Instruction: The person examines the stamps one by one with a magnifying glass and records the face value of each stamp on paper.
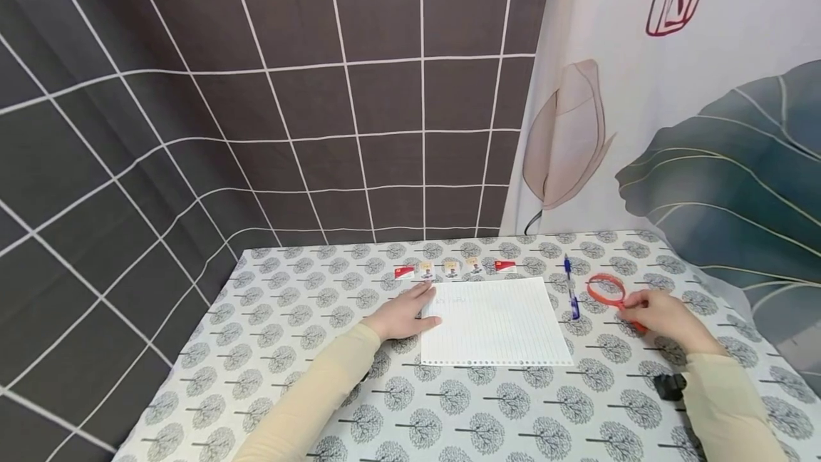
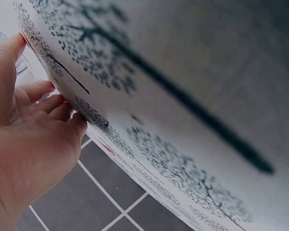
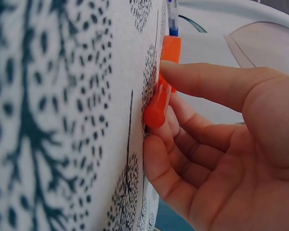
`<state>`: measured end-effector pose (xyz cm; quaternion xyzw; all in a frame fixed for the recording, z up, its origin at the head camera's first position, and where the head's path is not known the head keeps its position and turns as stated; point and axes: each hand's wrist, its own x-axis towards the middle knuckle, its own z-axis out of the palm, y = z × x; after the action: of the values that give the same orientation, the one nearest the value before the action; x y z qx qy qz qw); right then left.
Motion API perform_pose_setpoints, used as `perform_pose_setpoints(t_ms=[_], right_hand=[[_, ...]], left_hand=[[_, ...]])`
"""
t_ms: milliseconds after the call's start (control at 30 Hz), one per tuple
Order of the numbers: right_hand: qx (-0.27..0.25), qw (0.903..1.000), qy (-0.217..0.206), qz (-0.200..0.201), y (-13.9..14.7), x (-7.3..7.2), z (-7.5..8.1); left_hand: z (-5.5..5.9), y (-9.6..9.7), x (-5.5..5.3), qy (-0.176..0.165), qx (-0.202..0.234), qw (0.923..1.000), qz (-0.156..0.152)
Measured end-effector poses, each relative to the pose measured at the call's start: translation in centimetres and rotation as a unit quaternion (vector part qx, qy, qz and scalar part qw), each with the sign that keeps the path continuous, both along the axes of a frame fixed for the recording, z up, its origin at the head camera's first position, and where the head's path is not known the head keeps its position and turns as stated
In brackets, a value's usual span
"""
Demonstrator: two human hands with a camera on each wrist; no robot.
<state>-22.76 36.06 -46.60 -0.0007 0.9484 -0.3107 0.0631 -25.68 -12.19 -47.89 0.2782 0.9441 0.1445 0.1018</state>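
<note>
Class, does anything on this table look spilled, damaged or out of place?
Nothing stands out: the paper lies flat, the blue pen lies beside it, and the right hand holds the red magnifying glass.

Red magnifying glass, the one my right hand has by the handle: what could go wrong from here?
The right hand pinches the magnifying glass near the pen, so moving it toward the paper might knock the pen. The left hand is at the paper's left edge; a shift could slide the sheet into the small cards just beyond.
</note>
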Motion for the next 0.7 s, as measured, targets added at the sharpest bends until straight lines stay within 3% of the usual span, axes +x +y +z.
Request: perform_pose_setpoints(t_ms=[300,700], right_hand=[[0.004,0.9999,-0.016,0.0,-0.13,-0.33,-0.05],[-0.027,0.9985,-0.045,0.015,-0.1,-0.26,0.08]], left_hand=[[0.06,-0.07,0.1,-0.001,0.001,1.0,0.004],[-0.27,-0.04,-0.06,0.003,-0.001,1.0,0.004]])
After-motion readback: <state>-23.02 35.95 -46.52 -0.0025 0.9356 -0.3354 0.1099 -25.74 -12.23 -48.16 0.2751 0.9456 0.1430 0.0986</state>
